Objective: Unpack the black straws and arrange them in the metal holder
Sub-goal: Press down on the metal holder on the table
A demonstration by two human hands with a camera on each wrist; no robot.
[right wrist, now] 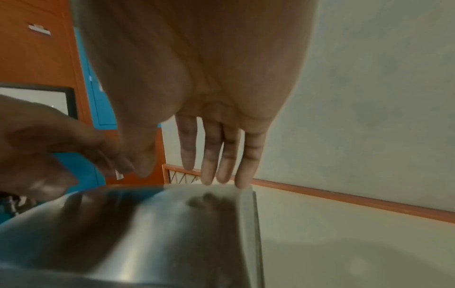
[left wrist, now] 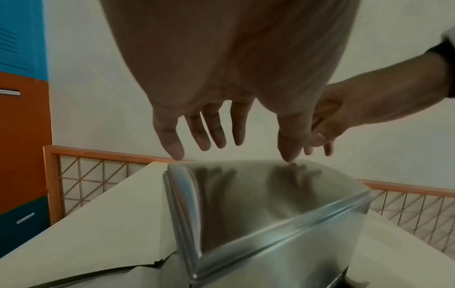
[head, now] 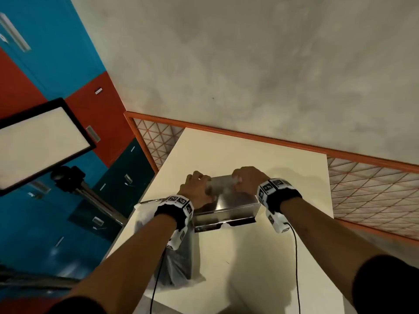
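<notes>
With our left hand (head: 196, 186) and right hand (head: 247, 180) resting loose-fingered on the metal holder (head: 226, 207) at table centre, twelve o'clock of the bagged straws (head: 179, 261), we judge it rigid, slick, best gripped by its edges.

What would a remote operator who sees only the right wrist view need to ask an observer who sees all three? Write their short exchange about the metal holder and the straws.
Operator: I see fingers on shiny metal. Where is the straw packet?
Observer: In the head view, the plastic packet of black straws lies on the white table, nearer the person than the metal holder and partly under the left forearm.
Operator: The other hand is a blur for me. What is it doing?
Observer: In the left wrist view, the left hand has its fingers straight, with two fingertips touching the far edge of the holder's top.
</notes>
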